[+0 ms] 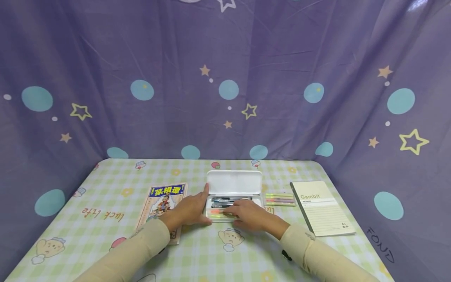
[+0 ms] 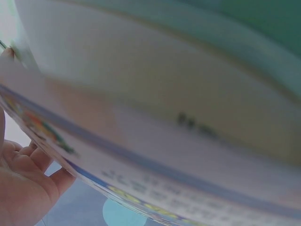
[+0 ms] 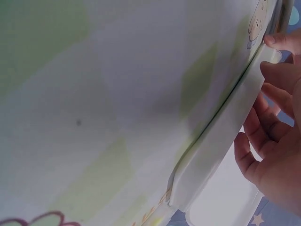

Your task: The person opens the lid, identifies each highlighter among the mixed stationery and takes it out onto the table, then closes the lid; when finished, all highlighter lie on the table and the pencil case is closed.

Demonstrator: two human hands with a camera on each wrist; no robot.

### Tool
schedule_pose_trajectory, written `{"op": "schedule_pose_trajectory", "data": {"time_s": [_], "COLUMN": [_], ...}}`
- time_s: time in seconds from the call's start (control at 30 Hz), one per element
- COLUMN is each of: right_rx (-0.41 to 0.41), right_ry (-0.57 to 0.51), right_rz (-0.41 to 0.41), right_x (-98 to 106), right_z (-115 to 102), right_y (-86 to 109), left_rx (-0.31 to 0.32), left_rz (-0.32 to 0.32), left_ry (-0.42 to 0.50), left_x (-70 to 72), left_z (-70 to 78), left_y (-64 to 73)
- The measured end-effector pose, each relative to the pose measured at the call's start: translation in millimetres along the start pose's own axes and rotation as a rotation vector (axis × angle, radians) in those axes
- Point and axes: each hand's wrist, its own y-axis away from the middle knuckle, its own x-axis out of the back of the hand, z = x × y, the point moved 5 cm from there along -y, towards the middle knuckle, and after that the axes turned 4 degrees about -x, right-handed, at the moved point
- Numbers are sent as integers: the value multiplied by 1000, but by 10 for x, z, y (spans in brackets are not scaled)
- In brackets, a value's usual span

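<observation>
A white pencil case (image 1: 208,219) lies on the table with its lid (image 1: 234,182) raised toward the far side. Dark and clear pens (image 1: 222,200) fill its back part, and highlighters (image 1: 214,211) with orange and yellow ends lie along the near side. My left hand (image 1: 192,209) rests against the case's left end, index finger pointing up by the lid and thumb at the near corner. Over the case is my right hand (image 1: 248,214), fingertips touching the highlighters and covering part of them. In the right wrist view its fingers bend loosely over the case wall (image 3: 211,146).
A book (image 1: 167,191) with a blue-and-yellow title lies left, partly under my left forearm. Right of the case is a set of highlighters (image 1: 280,199), then a cream notebook (image 1: 325,207) with a dark spine. A purple curtain (image 1: 225,137) hangs behind the checked tablecloth (image 1: 105,235).
</observation>
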Motion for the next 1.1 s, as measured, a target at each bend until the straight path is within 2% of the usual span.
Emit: {"op": "schedule_pose_trajectory", "data": {"time_s": [0.17, 0.47, 0.87, 1.1], "right_rx": [41, -30, 21, 13], "right_ry": [31, -69, -31, 51], "right_rz": [26, -29, -14, 19], "right_x": [-7, -31, 20, 69], "right_z": [-18, -5, -17, 58], "right_y": [-12, -31, -51, -1], "left_rx": [5, -9, -3, -16], "left_rz": [-4, 8, 5, 9], "left_ry": [3, -6, -13, 3], "left_x": [-8, -19, -11, 8], "left_z": [3, 0, 7, 6], "left_y": [-2, -6, 6, 1]}}
